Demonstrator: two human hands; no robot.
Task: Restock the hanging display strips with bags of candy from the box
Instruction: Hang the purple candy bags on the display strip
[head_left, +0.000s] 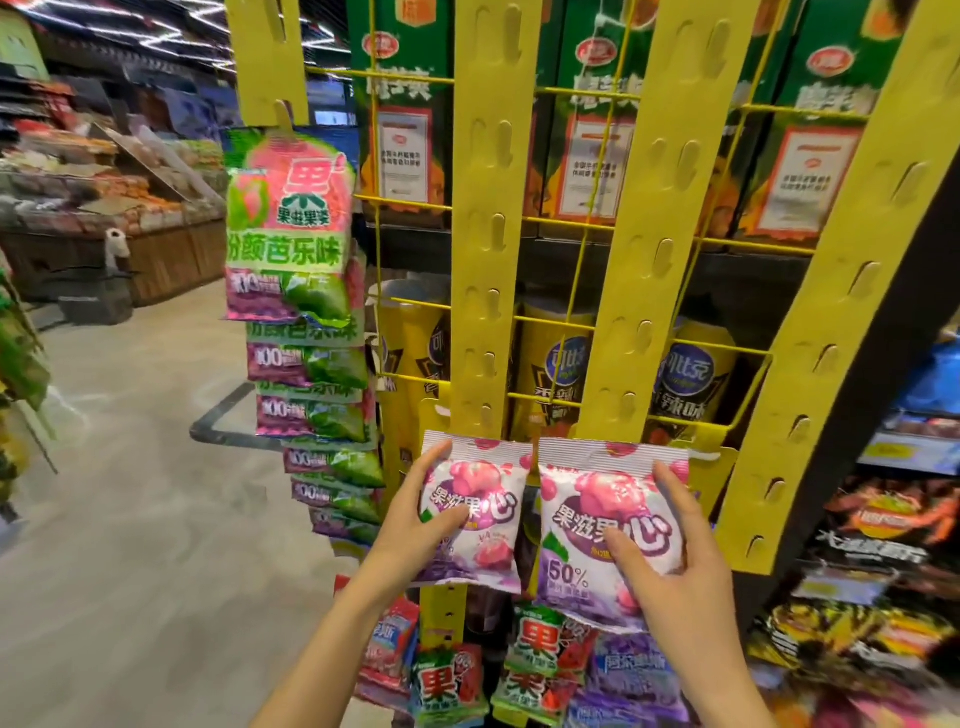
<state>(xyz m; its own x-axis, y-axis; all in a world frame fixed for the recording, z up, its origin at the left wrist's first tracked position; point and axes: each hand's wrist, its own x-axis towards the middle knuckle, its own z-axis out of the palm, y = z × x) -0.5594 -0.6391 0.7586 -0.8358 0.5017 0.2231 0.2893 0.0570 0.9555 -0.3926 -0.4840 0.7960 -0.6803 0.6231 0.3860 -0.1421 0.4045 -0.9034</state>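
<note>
Several yellow display strips hang in front of a yellow wire rack. My left hand (415, 514) grips a white-and-purple candy bag (485, 506) against the lower part of the second strip (491, 218). My right hand (670, 551) holds a second, matching candy bag (592, 514) against the lower part of the third strip (654, 223). Both strips are bare above the bags. The leftmost strip (265, 57) carries a column of green-and-pink candy bags (291, 228). More candy bags (540, 654) lie in a heap below my hands; the box itself I cannot make out.
A fourth yellow strip (852, 280) slants along a black shelf edge on the right. Behind the rack stand green cartons (587, 109) and yellow canisters (550, 364). Snack packs (872, 525) fill the right shelves. A produce stand (104, 208) and aisle floor lie left.
</note>
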